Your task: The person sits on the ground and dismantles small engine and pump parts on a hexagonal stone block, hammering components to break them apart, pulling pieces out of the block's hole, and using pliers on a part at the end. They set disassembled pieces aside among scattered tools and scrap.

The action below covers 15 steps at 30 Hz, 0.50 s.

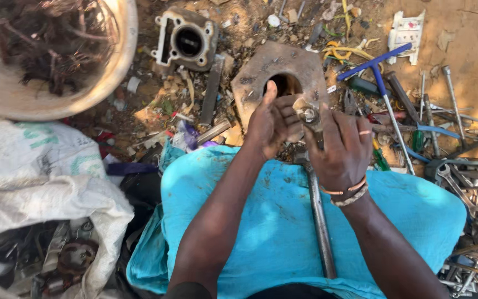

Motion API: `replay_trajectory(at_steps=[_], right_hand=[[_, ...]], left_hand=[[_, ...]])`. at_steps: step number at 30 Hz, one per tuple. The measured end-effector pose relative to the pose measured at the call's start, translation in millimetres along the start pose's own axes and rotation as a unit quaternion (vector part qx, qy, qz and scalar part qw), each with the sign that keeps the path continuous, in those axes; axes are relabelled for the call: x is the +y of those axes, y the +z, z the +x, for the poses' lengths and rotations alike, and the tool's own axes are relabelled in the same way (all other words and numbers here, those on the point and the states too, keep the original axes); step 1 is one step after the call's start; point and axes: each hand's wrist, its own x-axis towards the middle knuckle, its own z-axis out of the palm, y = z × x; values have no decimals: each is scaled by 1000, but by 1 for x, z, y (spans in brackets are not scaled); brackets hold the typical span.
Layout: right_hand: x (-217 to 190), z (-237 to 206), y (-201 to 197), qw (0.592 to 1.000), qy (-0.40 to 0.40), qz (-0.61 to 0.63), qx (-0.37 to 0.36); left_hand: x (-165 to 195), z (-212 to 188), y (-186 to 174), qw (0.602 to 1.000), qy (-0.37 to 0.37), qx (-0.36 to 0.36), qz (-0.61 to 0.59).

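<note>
My left hand (271, 123) and my right hand (338, 145) meet over my lap and together hold a small round metal part (307, 114) with a shiny centre. The left fingers cup it from the left; the right fingers curl over it from the right. A long grey metal rod (320, 221) runs from under the hands down across the turquoise cloth (261, 221) on my knees. Just beyond the hands a rusty flat plate with a round hole (255, 75) lies on the dirt.
An engine cylinder block (187, 40) lies at top centre. A pale basin of tangled scrap (123, 50) is top left, a white sack (40, 177) with metal parts lower left. A blue T-handle wrench (380, 66), spanners (457, 185) and screwdrivers litter the right.
</note>
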Motion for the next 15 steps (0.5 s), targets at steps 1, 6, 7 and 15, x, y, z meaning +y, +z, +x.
replay_trajectory(at_steps=[1,6,7,15], right_hand=[[-4,3,-5,1000,-1,0,-6],[-4,-5,-14,997,50,52,28],[-2,-14,-14,991,95,95,24],[3,-102,-8,974,172,143,-31]], left_hand=[[-3,-3,-3,999,15,-23,-34],[-7,-3,-23,994,46,-40,-91],[-13,0,-30,992,53,-13,-111],[106,-46,-54,904,310,-233,-179]])
